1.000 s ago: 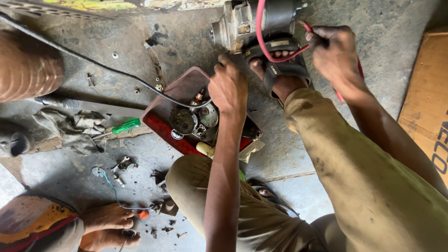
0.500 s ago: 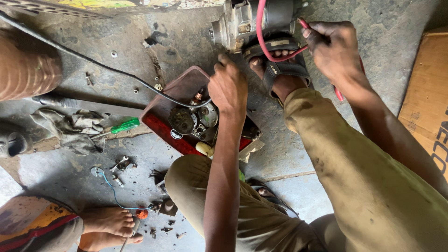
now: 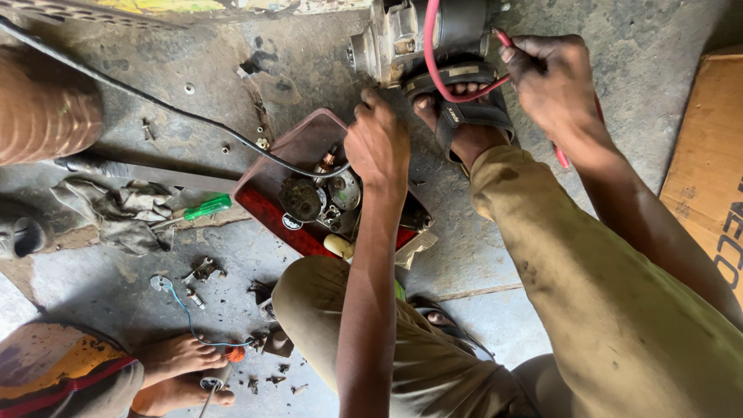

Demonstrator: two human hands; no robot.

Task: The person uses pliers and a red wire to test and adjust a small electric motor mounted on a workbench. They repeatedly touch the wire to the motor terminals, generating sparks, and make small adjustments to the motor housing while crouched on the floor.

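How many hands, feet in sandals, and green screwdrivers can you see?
Person's own hands: 2, left hand and right hand
Another person's hands: 2
Feet in sandals: 1
Green screwdrivers: 1
Total: 6

- Soft, even daylight falls over the concrete floor (image 3: pixel 642 85); no hard glare anywhere.
- Shadows are weak and short, darkest under the red tray (image 3: pixel 267 213) and beneath the bent knees.
- The centre looks sharp; the left hand (image 3: pixel 377 143) and right hand (image 3: pixel 553 85) show clear knuckles.
- Corners stretch and smear slightly, as with a wide lens.
- The cardboard (image 3: pixel 708 178) at the right edge is brightest.
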